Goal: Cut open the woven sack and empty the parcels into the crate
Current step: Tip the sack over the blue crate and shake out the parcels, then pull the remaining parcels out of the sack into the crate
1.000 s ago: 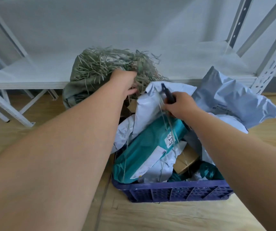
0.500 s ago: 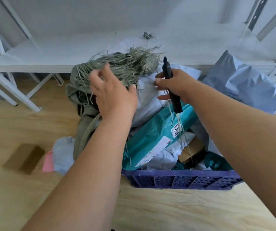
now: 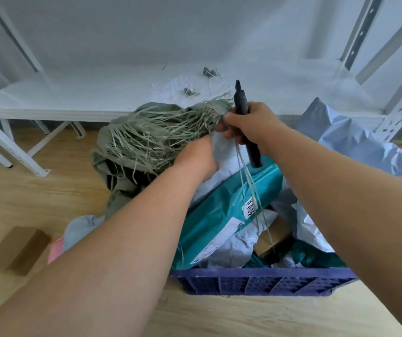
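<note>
Since 0.5 s ago right hand (image 3: 248,125), fisted on the black cutter (image 3: 245,122), also pinches the frayed sack (image 3: 151,139) mouth; left hand (image 3: 195,156) now grips a white parcel (image 3: 222,152) over the crate (image 3: 256,280), so emptying looks nearly done.

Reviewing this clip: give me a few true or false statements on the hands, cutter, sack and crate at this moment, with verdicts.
1. The right hand holds a black cutter. True.
2. The crate is red. False: it is blue.
3. The sack has a frayed edge. True.
4. The crate holds no parcels. False: a teal parcel and others fill it.
5. The left hand rests on the floor. False: it reaches between sack and parcels.
</note>
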A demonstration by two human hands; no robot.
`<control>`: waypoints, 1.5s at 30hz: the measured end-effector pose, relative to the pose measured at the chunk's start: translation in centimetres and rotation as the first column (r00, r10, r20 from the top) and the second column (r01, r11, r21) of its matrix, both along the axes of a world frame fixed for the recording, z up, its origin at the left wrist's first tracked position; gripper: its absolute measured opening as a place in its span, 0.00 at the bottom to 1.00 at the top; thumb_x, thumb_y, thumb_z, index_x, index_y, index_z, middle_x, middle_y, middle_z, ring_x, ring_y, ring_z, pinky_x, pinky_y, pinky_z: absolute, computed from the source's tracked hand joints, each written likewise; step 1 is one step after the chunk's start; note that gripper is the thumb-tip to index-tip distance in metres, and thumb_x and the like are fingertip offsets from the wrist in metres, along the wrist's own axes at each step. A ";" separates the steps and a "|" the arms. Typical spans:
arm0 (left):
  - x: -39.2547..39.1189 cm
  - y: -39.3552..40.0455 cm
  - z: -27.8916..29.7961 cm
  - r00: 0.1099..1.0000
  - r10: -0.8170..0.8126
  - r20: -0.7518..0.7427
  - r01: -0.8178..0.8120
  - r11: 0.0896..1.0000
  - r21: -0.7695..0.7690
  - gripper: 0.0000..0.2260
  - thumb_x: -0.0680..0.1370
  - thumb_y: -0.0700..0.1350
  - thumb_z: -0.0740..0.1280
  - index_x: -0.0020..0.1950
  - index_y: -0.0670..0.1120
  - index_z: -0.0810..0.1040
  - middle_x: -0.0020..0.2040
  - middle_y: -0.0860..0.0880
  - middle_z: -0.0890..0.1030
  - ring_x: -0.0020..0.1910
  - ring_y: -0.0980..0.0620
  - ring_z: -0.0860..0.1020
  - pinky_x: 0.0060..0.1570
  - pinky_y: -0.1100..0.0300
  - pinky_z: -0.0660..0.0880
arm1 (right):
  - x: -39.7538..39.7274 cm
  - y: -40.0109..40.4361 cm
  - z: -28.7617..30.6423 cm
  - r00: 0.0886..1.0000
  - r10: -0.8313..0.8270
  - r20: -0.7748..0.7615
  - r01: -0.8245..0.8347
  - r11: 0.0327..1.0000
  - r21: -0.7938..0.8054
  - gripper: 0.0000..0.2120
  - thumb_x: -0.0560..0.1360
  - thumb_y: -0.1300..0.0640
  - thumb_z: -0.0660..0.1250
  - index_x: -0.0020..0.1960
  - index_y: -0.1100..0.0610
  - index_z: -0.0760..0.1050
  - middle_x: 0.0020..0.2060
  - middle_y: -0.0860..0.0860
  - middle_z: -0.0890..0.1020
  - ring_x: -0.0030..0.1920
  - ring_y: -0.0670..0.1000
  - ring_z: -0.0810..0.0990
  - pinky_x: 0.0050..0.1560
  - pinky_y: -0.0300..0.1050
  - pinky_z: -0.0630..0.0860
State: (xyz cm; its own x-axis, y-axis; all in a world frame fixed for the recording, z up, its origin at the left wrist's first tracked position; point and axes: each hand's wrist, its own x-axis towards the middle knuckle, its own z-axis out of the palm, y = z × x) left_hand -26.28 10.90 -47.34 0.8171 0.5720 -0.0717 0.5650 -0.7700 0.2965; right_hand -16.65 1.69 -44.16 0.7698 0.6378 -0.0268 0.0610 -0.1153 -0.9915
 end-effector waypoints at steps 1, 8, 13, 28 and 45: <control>-0.3 0.3 0.0 0.996 -0.074 -0.044 0.075 0.997 0.020 0.10 0.75 0.45 0.64 0.56 0.50 0.73 0.52 0.46 0.80 0.46 0.43 0.77 0.47 0.52 0.76 | 0.3 0.2 0.3 0.997 -0.027 -0.075 0.029 0.999 0.025 0.03 0.77 0.63 0.65 0.46 0.62 0.74 0.38 0.57 0.84 0.35 0.51 0.83 0.27 0.39 0.74; -3.8 3.7 0.5 0.991 0.075 0.112 -0.077 0.997 0.010 0.03 0.76 0.48 0.67 0.47 0.49 0.77 0.47 0.46 0.80 0.44 0.43 0.77 0.45 0.52 0.76 | 3.2 0.3 -1.0 0.920 -0.253 -0.301 0.267 0.964 0.008 0.07 0.75 0.66 0.67 0.43 0.62 0.69 0.35 0.56 0.73 0.28 0.52 0.75 0.29 0.46 0.77; -4.2 6.8 1.2 0.863 0.363 0.352 -0.350 0.931 -0.103 0.08 0.78 0.46 0.64 0.53 0.43 0.79 0.53 0.41 0.81 0.51 0.40 0.78 0.43 0.58 0.68 | 3.9 -0.4 -2.7 0.929 -0.369 -0.019 0.357 0.910 -0.210 0.04 0.74 0.60 0.67 0.47 0.59 0.74 0.44 0.56 0.78 0.38 0.53 0.79 0.36 0.43 0.80; -1.7 6.6 0.3 0.525 0.741 0.419 -0.433 0.656 -0.618 0.11 0.77 0.46 0.65 0.58 0.45 0.76 0.55 0.44 0.79 0.49 0.42 0.78 0.52 0.53 0.78 | 2.8 -3.9 -1.0 0.739 -0.442 0.507 0.608 0.762 -0.223 0.16 0.76 0.57 0.64 0.64 0.56 0.74 0.64 0.58 0.73 0.50 0.52 0.75 0.50 0.41 0.71; -2.1 2.4 -0.3 0.993 -0.112 0.034 0.116 0.902 -0.415 0.34 0.71 0.37 0.72 0.75 0.48 0.63 0.73 0.46 0.68 0.68 0.49 0.69 0.61 0.60 0.67 | -3.5 -0.5 -6.0 0.957 -0.149 0.248 0.271 0.761 -0.589 0.39 0.66 0.53 0.76 0.69 0.58 0.57 0.65 0.62 0.69 0.54 0.58 0.75 0.44 0.45 0.70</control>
